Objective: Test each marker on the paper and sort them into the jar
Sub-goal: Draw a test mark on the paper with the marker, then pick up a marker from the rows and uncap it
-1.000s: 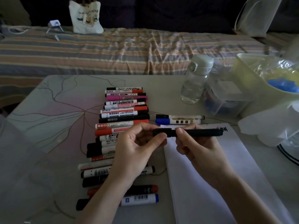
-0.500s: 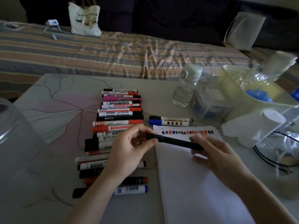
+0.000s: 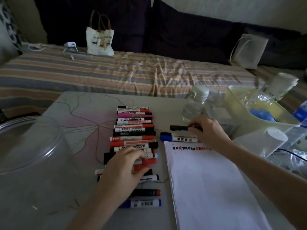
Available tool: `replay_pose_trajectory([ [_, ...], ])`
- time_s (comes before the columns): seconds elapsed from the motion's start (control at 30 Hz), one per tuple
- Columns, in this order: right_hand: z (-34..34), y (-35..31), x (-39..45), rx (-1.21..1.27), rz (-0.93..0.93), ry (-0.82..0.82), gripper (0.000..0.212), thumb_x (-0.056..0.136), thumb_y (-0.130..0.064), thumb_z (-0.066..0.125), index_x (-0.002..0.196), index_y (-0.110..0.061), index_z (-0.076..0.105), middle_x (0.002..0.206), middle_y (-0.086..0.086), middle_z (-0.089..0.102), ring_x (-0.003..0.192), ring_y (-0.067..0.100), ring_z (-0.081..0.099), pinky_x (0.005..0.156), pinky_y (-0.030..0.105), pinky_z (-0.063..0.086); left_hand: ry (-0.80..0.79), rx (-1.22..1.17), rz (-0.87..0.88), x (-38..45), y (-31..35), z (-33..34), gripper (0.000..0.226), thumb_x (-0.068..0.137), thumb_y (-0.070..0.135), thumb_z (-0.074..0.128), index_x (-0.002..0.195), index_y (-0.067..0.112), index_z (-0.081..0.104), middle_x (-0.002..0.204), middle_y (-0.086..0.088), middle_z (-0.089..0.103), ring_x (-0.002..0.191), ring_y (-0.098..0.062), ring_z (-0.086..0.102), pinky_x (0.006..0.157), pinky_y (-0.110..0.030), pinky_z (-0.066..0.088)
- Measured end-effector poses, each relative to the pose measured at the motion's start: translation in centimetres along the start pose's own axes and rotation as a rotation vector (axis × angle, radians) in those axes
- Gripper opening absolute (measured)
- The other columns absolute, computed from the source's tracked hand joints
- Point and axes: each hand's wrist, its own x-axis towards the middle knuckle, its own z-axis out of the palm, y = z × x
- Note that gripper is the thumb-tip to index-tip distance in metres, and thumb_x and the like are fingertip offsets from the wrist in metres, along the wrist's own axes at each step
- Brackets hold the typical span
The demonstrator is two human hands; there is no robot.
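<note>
The clear jar [image 3: 28, 143] stands at the left edge of the table [image 3: 79, 105], well apart from the paper; its rim is open toward the camera. Right of it lies the row of markers [image 3: 134, 130], stacked parallel; the left hand [image 3: 126, 165] rests on the near part of the row, fingers curled over a red marker [image 3: 146, 161]; whether it actually grips that marker cannot be told through the blur. The paper [image 3: 207, 188] lies right of the row, with a line of test marks [image 3: 191, 148] along its far edge. Beyond that edge lies a blue marker [image 3: 179, 138]; just behind it the right hand [image 3: 209, 131] pinches a black marker [image 3: 178, 128] at table level. The step appears to be setting the black marker aside and picking the next; it should be laid parallel to the blue marker so it does not roll; the left hand should lift one marker cleanly without disturbing its neighbours.
</note>
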Motion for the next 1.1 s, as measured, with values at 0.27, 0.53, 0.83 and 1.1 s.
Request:
replay_pose_trajectory([
  [0.27,3.4,1.1,2.4,-0.090,0.070,-0.109,0.009,0.093,-0.022,0.063,0.100,-0.022,0.069,0.098,0.002,0.068,0.086,0.016,0.061,0.080,0.033,0.054,-0.477,0.077,-0.008,-2.0,1.0,-2.0,0.050,0.062,0.061,0.079,0.102,0.035,0.065,0.098,0.025,0.053,0.093,0.006,0.045,0.079,-0.011,0.037],
  [0.53,0.5,-1.7,-1.2,-0.033,0.015,-0.075,0.027,0.097,-0.012,0.051,0.114,-0.019,0.070,0.114,0.000,0.067,0.102,0.014,0.060,0.090,0.026,0.047,-0.415,0.199,0.028,-3.6,0.8,-3.3,0.030,0.079,0.037,0.074,0.108,0.034,0.064,0.107,0.022,0.055,0.099,0.004,0.046,0.083,-0.010,0.035],
  [0.83,1.3,-11.8,-13.6,0.139,-0.149,-0.287,0.026,0.093,-0.033,0.062,0.118,-0.025,0.064,0.113,-0.011,0.065,0.098,0.001,0.058,0.090,0.018,0.048,-0.228,0.340,0.175,-5.4,-0.3,-1.1,0.016,0.084,0.027,0.067,0.100,0.026,0.070,0.106,0.009,0.055,0.101,-0.012,0.055,0.075,-0.031,0.053],
  [1.1,3.5,-11.5,-16.2,0.010,-0.207,-0.178,0.031,0.092,-0.051,0.054,0.114,-0.031,0.063,0.113,-0.011,0.061,0.103,0.011,0.057,0.093,0.033,0.042,-0.069,0.395,0.249,-6.4,1.6,-0.6,0.037,0.071,0.002,0.069,0.099,0.025,0.065,0.101,0.009,0.062,0.098,-0.017,0.060,0.080,-0.033,0.046],
])
